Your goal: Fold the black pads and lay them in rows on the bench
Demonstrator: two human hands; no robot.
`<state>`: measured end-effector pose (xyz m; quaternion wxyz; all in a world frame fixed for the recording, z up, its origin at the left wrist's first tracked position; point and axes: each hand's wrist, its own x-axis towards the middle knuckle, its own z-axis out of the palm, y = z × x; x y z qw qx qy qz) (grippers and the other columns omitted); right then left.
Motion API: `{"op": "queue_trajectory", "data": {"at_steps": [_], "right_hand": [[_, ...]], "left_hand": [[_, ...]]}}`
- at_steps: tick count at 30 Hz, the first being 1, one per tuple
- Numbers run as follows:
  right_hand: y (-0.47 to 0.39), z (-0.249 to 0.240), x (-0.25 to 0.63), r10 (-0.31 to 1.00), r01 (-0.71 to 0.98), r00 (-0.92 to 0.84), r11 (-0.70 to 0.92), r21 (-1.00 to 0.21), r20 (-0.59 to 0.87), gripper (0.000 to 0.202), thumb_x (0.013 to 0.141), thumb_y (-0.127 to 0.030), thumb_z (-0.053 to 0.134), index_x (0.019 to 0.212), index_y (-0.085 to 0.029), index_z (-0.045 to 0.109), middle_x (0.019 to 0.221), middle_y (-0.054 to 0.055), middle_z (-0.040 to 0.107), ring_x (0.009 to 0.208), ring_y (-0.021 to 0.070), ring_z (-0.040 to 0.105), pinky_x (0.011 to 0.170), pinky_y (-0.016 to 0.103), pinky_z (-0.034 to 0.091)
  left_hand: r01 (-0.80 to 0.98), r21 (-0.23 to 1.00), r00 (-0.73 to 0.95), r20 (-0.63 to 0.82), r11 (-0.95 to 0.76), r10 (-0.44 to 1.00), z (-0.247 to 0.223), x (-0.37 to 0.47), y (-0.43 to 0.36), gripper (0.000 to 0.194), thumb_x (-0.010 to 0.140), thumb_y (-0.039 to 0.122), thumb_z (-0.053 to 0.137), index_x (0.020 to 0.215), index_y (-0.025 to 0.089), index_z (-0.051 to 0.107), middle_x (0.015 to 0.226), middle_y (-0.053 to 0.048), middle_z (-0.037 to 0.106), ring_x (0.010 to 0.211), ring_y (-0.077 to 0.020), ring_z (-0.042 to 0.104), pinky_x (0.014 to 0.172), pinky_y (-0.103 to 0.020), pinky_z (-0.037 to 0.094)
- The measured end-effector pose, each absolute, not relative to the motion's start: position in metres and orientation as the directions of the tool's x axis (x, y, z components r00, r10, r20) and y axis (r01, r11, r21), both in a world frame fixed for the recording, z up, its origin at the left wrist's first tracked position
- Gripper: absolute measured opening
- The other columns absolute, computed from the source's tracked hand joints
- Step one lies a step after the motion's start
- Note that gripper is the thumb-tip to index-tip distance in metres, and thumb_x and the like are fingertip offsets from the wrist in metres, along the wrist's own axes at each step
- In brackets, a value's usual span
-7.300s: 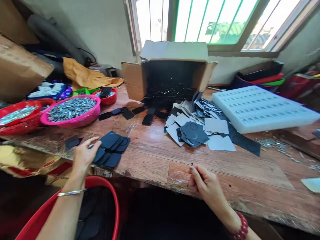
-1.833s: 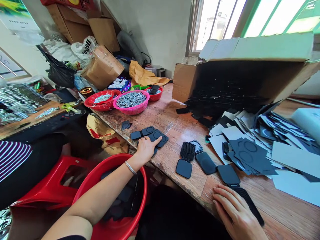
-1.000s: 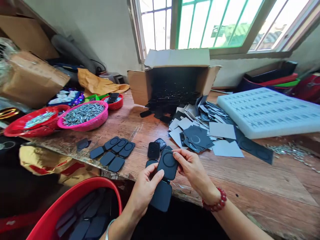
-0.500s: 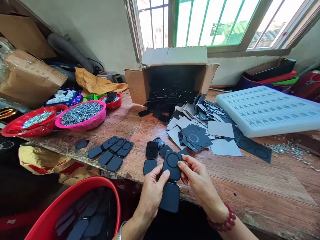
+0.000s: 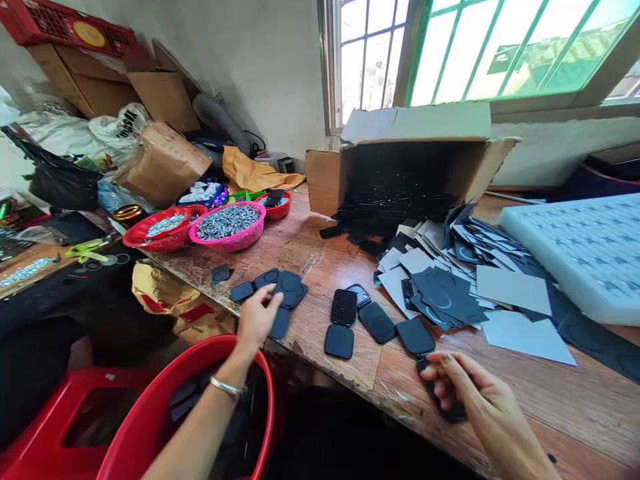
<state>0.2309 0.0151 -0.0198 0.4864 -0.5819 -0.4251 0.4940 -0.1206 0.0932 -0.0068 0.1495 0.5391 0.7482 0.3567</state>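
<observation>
My left hand has thumb and fingers closed on a hinged black pad with a ring on its face. This pad is over a cluster of similar pads at the table's front edge, one of them a black pad at the left; contact between them is unclear. At the right, my right hand pinches another hinged black pad, whose lower panel is partly hidden behind the fingers. Between the hands lie an opened hinged pad with a ridged ring and a plain dark panel.
A cardboard box spills black pieces and grey cards onto the table. A white foam tray sits at right. Baskets of small metal parts stand at left. Below the edge is a red tub beside a red stool.
The view has swung left. My left hand has carried the hinged pad leftward to the cluster. My right hand has let go of that pad and taken hold of another one.
</observation>
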Motion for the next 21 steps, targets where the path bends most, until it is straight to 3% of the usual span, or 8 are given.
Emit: {"op": "queue_trajectory", "data": {"at_steps": [5, 10, 12, 16, 18, 21], "right_hand": [[-0.006, -0.042, 0.258, 0.986, 0.239, 0.155, -0.103, -0.965, -0.067, 0.053, 0.078, -0.069, 0.062, 0.087, -0.018, 0.071, 0.069, 0.007, 0.071, 0.050, 0.0163, 0.060, 0.043, 0.025, 0.050], [-0.021, -0.059, 0.270, 0.976, 0.520, 0.174, 0.024, -0.854, 0.134, 0.032, 0.089, -0.052, 0.059, 0.096, -0.023, 0.069, 0.079, 0.005, 0.073, 0.069, 0.0200, 0.068, 0.059, 0.026, 0.053], [-0.025, -0.058, 0.270, 0.949, 0.619, 0.144, 0.134, -0.773, 0.280, 0.024, 0.091, -0.045, 0.059, 0.096, -0.024, 0.069, 0.085, 0.005, 0.073, 0.074, 0.0207, 0.068, 0.063, 0.027, 0.052], [-0.033, -0.047, 0.271, 0.866, 0.729, 0.071, 0.294, -0.619, 0.495, 0.013, 0.096, -0.032, 0.056, 0.091, -0.024, 0.066, 0.081, 0.004, 0.068, 0.075, 0.0210, 0.062, 0.069, 0.032, 0.048], [-0.039, -0.041, 0.279, 0.830, 0.776, 0.096, 0.283, -0.563, 0.550, 0.011, 0.097, -0.028, 0.055, 0.091, -0.024, 0.064, 0.080, 0.003, 0.067, 0.076, 0.0208, 0.060, 0.072, 0.034, 0.048], [-0.051, -0.037, 0.308, 0.749, 0.845, 0.253, 0.138, -0.517, 0.613, 0.011, 0.098, -0.028, 0.054, 0.102, -0.023, 0.062, 0.090, 0.005, 0.068, 0.087, 0.0223, 0.062, 0.079, 0.037, 0.049]], "left_hand": [[0.796, 0.545, -0.411, 0.166, 0.264, 0.896, 0.000, -0.192, 0.130, 0.038, 0.077, 0.036, 0.058, 0.105, 0.017, 0.074, 0.077, -0.007, 0.074, 0.075, -0.0257, 0.067, 0.074, -0.034, 0.051], [0.870, 0.418, -0.386, 0.245, 0.263, 0.889, -0.006, -0.192, 0.136, 0.046, 0.075, 0.031, 0.057, 0.113, 0.009, 0.069, 0.105, -0.020, 0.070, 0.112, -0.0371, 0.059, 0.101, -0.049, 0.042], [0.918, 0.367, -0.285, 0.345, 0.151, 0.894, -0.013, -0.172, 0.131, 0.049, 0.080, 0.035, 0.054, 0.120, 0.009, 0.066, 0.114, -0.020, 0.067, 0.118, -0.0361, 0.055, 0.106, -0.051, 0.038], [0.890, 0.322, 0.129, 0.502, -0.323, 0.855, -0.035, -0.109, 0.107, 0.039, 0.091, 0.044, 0.048, 0.115, 0.020, 0.068, 0.116, -0.013, 0.066, 0.112, -0.0292, 0.059, 0.103, -0.045, 0.045], [0.805, 0.327, 0.265, 0.548, -0.494, 0.793, -0.049, -0.082, 0.092, 0.034, 0.094, 0.043, 0.046, 0.112, 0.023, 0.068, 0.115, -0.010, 0.066, 0.113, -0.0283, 0.059, 0.103, -0.044, 0.046], [0.714, 0.350, 0.347, 0.575, -0.606, 0.741, -0.068, -0.060, 0.082, 0.031, 0.094, 0.043, 0.045, 0.115, 0.029, 0.064, 0.117, -0.007, 0.065, 0.110, -0.0287, 0.062, 0.099, -0.046, 0.049]]}}
